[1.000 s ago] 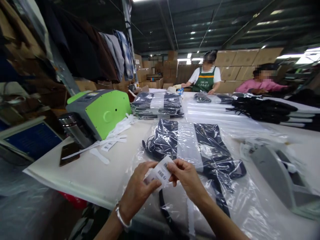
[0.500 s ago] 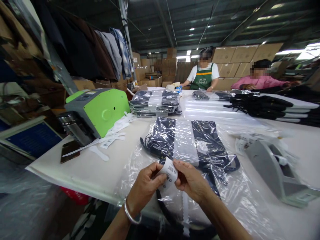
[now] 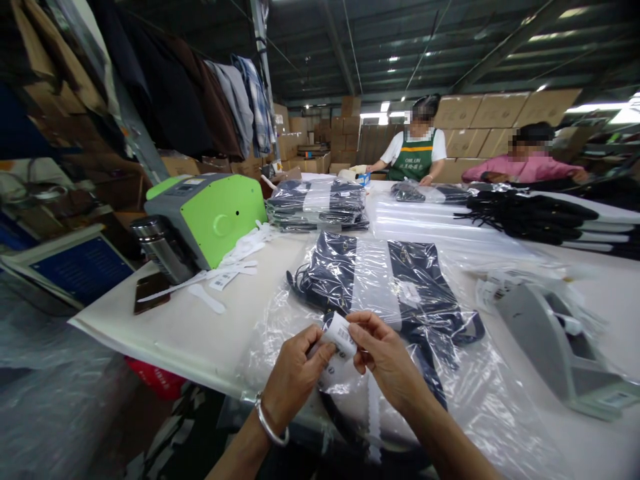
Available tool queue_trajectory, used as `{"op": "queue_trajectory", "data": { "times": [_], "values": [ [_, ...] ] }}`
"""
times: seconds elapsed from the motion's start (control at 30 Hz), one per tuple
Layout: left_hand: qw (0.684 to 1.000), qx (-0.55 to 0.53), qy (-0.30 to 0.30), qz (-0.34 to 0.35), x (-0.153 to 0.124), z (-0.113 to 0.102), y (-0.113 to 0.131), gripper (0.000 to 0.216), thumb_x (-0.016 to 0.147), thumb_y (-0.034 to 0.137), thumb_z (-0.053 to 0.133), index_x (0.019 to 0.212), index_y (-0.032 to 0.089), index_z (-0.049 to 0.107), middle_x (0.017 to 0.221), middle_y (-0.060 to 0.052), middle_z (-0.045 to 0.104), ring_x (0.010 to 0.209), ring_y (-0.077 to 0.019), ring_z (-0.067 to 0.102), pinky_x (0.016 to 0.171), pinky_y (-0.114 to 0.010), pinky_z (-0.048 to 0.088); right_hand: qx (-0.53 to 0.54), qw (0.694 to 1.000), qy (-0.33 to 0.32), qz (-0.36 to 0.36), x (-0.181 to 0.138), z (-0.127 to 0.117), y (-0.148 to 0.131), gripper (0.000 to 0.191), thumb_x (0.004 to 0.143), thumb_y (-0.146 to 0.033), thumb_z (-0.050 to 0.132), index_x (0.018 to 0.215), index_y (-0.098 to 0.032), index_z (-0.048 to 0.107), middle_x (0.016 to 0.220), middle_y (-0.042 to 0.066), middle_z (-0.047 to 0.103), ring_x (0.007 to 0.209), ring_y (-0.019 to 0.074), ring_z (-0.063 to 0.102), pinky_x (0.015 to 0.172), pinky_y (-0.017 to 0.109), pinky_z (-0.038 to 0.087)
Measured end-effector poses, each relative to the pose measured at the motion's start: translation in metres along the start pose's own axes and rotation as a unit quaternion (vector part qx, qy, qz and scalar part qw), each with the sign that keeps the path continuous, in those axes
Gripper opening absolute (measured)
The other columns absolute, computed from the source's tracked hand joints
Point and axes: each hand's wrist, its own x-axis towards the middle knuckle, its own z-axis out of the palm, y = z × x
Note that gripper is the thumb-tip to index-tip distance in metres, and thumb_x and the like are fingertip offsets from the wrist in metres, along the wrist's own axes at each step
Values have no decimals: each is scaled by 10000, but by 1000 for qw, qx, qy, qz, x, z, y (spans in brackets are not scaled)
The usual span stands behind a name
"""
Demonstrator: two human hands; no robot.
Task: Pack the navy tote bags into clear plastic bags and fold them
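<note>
Both my hands meet over the near edge of the table, pinching a small white barcode label [image 3: 341, 335]. My left hand [image 3: 293, 377], with a silver bangle on its wrist, grips the label's left side. My right hand [image 3: 385, 359] pinches its right side, and the label curls between the fingers. Just beyond them lies a dark garment in a clear plastic bag [image 3: 380, 287], with a white sticker on it.
A green and grey machine [image 3: 207, 217] stands at the left with a steel flask [image 3: 159, 250], a phone [image 3: 150, 292] and loose label strips [image 3: 227, 270]. Bagged garments [image 3: 317, 203] are stacked behind. A grey dispenser [image 3: 555, 340] sits right. Two persons work at the far end.
The flat label has been bent into a curl between my fingers, and my hands have drawn closer together. The view shifted slightly.
</note>
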Motion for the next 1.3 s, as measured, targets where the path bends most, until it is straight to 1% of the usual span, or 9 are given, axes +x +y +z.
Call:
{"op": "queue_trajectory", "data": {
  "times": [0.07,0.2,0.3,0.4,0.6,0.87,1.03,1.17,1.3],
  "values": [
    [999,-45,17,4,-1,1,-2,226,895,401,603,1011,209,637,797,19,630,721,-140,567,650,-236,432,-29,999,-15,3,-2,2,-1,365,754,-483,786,935,-197,649,703,-46,573,467,59,469,411,187,372],
    [994,-107,29,12,-3,-1,-2,502,869,358,655,1337,246,514,841,31,627,766,-141,602,705,-241,474,-83,994,-59,25,-5,5,-1,331,812,-511,717,901,-196,669,701,-37,570,494,77,471,432,205,376],
    [996,-93,-2,14,-5,-5,-1,275,879,390,644,1063,188,673,871,-6,674,802,-149,616,717,-235,469,-169,981,-98,-1,-8,6,-4,361,910,-534,579,862,-197,699,765,0,613,644,127,546,542,240,441],
    [998,-61,31,-4,-7,-9,-3,261,875,433,646,859,174,675,764,11,655,689,-118,565,632,-218,430,-279,951,-106,-77,-11,6,-8,323,929,-494,568,907,-217,734,889,21,679,842,174,600,733,284,466],
    [998,-28,61,15,-13,-14,-8,256,904,426,609,835,181,635,725,28,602,659,-105,524,627,-223,412,-367,915,-85,-144,-16,14,-11,194,870,-388,657,821,-217,735,798,2,680,762,162,598,706,278,434],
    [995,22,70,64,-18,-15,-7,224,951,369,555,827,189,603,751,26,583,703,-113,538,649,-231,416,-357,924,-58,-125,-11,19,-9,189,810,-383,697,746,-205,706,734,1,662,712,162,582,683,286,441],
    [959,119,184,179,-16,-14,-15,85,964,211,534,918,199,605,856,6,600,809,-116,576,736,-235,455,-276,954,34,-109,-9,12,-8,272,758,-442,771,843,-200,680,802,13,678,753,170,607,708,292,466],
    [899,225,230,297,-14,-11,-26,199,925,51,523,1044,189,604,937,-32,623,912,-137,588,824,-258,476,-57,996,-15,62,-15,16,5,378,749,-516,786,745,-170,635,718,15,642,647,132,585,605,257,464],
    [844,309,221,378,-12,-7,-30,276,876,18,574,1108,164,609,948,-62,647,891,-173,583,796,-305,483,182,970,-30,160,-21,30,25,345,737,-424,835,874,-174,641,803,9,647,692,123,626,615,243,511]
  ]
}}
